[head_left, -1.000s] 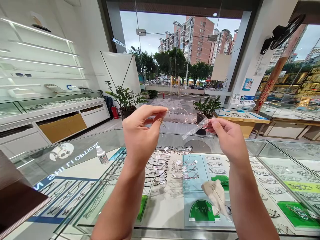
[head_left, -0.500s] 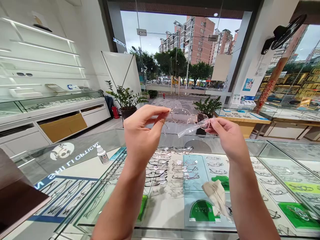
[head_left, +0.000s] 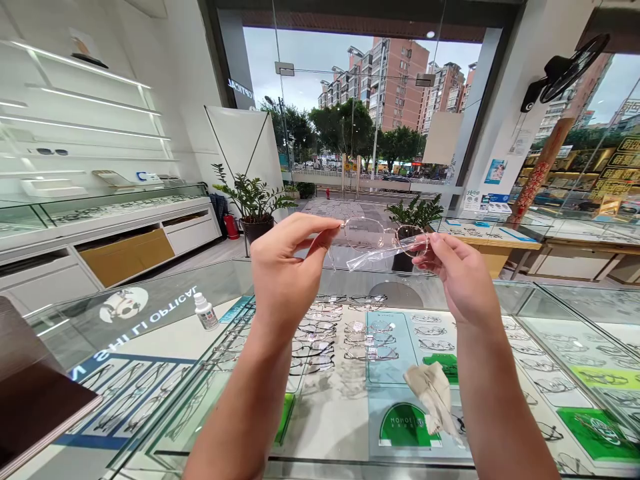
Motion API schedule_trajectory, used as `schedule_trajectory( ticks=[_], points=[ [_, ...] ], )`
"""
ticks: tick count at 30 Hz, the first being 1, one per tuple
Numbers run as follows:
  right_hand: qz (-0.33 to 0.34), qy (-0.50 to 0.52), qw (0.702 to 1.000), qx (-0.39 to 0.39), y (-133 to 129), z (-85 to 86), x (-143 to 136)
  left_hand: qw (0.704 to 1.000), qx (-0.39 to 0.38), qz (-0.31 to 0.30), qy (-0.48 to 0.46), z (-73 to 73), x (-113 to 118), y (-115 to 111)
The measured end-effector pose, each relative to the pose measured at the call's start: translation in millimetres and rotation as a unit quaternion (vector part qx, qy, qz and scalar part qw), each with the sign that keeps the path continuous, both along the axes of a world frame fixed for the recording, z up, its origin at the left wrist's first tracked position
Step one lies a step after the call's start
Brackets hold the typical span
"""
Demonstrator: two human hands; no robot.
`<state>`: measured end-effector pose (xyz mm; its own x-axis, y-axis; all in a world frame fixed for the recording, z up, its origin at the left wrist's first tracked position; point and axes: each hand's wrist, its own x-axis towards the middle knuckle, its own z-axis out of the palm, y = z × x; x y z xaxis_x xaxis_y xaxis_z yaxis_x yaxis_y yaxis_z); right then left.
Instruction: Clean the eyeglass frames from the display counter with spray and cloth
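A pair of thin-rimmed eyeglasses (head_left: 367, 233) is held up in front of me, above the glass display counter. My left hand (head_left: 291, 260) pinches its left end between thumb and fingertips. At the other end, my right hand (head_left: 463, 273) grips the frame by the right lens's outer edge. A clear plastic sleeve (head_left: 373, 256) hangs off the frame toward the left, below the lenses. Below my right hand, a crumpled beige cloth (head_left: 431, 393) lies on the counter top.
Beneath the glass counter (head_left: 320, 460) lie rows of eyeglasses (head_left: 371, 339) and green cards (head_left: 407, 425). A small white bottle (head_left: 205, 312) stands at left, near a dark brown object (head_left: 40, 393). Potted plants (head_left: 255, 197) and glass doors (head_left: 350, 147) are beyond.
The eyeglasses and both hands have shifted slightly right. The right lens has turned a little, and the plastic sleeve has swung slightly left.
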<state>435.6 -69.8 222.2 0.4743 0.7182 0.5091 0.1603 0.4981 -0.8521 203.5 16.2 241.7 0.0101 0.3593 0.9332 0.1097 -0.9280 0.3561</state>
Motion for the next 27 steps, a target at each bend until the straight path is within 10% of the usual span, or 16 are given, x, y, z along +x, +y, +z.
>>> schedule_trajectory(
  ticks=[27],
  points=[
    [0.034, 0.024, 0.999, -0.006, -0.9, -0.5, 1.0, 1.000, -0.002, -0.019, 0.021, -1.2, 1.9, 0.4]
  ],
)
